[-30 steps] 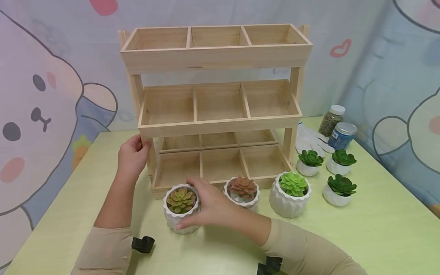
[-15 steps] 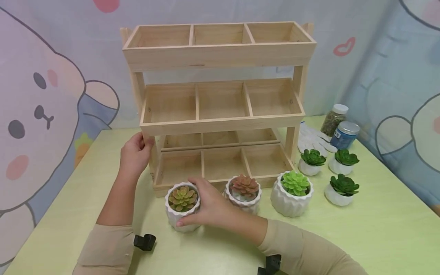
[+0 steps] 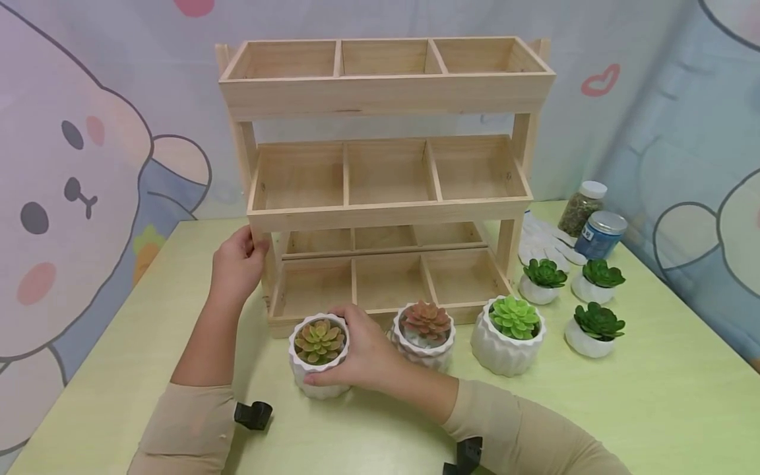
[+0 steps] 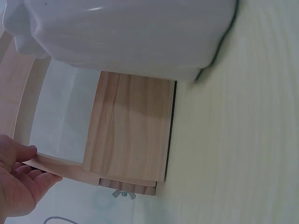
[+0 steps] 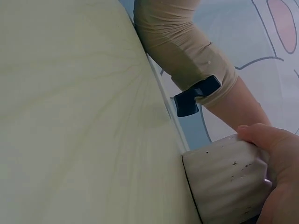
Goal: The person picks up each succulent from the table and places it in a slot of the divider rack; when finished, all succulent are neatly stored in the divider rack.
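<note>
My left hand [image 3: 237,262] grips the left leg of a three-tier wooden plant stand [image 3: 380,99]. In the left wrist view, the left hand's thumb and fingers [image 4: 39,186] pinch that leg [image 4: 70,170]. My right hand [image 3: 371,353] holds a white fluted pot [image 3: 320,382] with a yellow-green succulent [image 3: 319,341], in front of the stand's lower left. The thumb lies on the pot's near side; the other fingers are partly hidden behind it. In the right wrist view, the pot [image 5: 224,182] stands on the table with the right hand [image 5: 280,168] around it.
Beside the right hand stand a pot with a reddish succulent [image 3: 425,323] and one with a bright green succulent [image 3: 508,343]. Small dark-green succulents [image 3: 594,330] stand farther right. Behind them are white gloves [image 3: 537,241], a blue jar [image 3: 600,234] and a white-capped jar [image 3: 583,210].
The head view has shifted slightly, so everything sits a little farther right in it. Both hands keep their grips, and the pots and stand show no movement against each other.
</note>
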### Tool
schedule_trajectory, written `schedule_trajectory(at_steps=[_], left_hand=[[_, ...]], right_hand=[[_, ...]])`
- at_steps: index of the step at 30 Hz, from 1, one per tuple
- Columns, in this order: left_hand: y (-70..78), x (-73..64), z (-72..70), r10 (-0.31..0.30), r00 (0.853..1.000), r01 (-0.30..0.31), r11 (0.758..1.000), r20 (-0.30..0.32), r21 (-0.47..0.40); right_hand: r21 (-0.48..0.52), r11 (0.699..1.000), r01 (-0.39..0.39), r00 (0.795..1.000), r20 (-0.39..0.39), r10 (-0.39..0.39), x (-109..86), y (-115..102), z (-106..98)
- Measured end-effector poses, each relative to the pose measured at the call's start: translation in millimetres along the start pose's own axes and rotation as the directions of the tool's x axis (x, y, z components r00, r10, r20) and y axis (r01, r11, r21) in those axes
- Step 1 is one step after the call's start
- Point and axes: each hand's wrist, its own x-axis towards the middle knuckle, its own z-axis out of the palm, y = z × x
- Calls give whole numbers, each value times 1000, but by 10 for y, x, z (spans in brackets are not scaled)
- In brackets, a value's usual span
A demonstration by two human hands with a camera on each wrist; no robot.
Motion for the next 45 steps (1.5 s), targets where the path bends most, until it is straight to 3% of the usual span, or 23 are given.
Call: schedule_trajectory(at_steps=[5,12,20,25,30,38,45], left_hand=[[-7,4,0,19,1000,-19,1000,-5,-2],[-45,14,17,16,1000,-16,1000,6,-6],[-40,29,2,16,1000,-16,1000,2,-14],[-40,29,-12,10,1000,-10,1000,6,-5],[-43,32,-29,7,1000,-7,1000,10,1],[-55,35,-21,20,1000,-20,1000,22,11],[-79,27,-36,49,999,-49,998,0,39]], right_hand=[[-25,999,29,999,-31,-30,-2,-22,4],[4,1000,9,999,-43,-9,-1,-155,-69],[50,999,18,998,-61,-15,172,-349,-174],[60,998,24,993,-113,-17,311,-441,-166],[5,1000,28,980,-195,-26,423,-508,-136],[-3,1000,12,954,-300,-13,532,-510,-72],[-30,999,17,926,-376,-27,649,-484,11]])
